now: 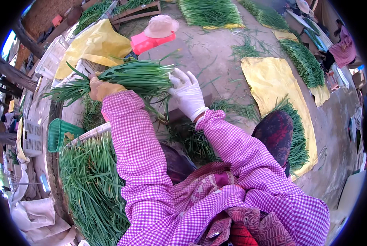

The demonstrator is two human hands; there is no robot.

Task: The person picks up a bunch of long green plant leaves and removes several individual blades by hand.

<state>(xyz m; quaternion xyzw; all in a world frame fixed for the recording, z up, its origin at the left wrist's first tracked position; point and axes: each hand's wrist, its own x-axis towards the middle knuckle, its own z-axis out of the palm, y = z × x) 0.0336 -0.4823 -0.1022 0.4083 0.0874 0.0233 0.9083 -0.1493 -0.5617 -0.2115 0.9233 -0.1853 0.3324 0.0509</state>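
My left hand [102, 87], in a tan glove, is closed around a bundle of green chives [136, 78]. The bundle lies crosswise in front of me, its loose leaf tips to the left and its stem ends to the right. Beside those stem ends is my right hand [187, 93] in a white glove, fingers stretched out and apart; it seems to touch the ends with its palm side. Beneath the bundle, loose chives [197, 145] lie on the ground between my knees. A large heap of chives [91, 176] sits by my left arm.
Another chive pile [296, 139] rests on a yellow sheet [269, 82] at the right. A green basket [60, 133] and a white crate [32, 137] stand at the left. Ahead are a pale hat [161, 26] and pink cloth [148, 43]. A person [343, 47] sits far right.
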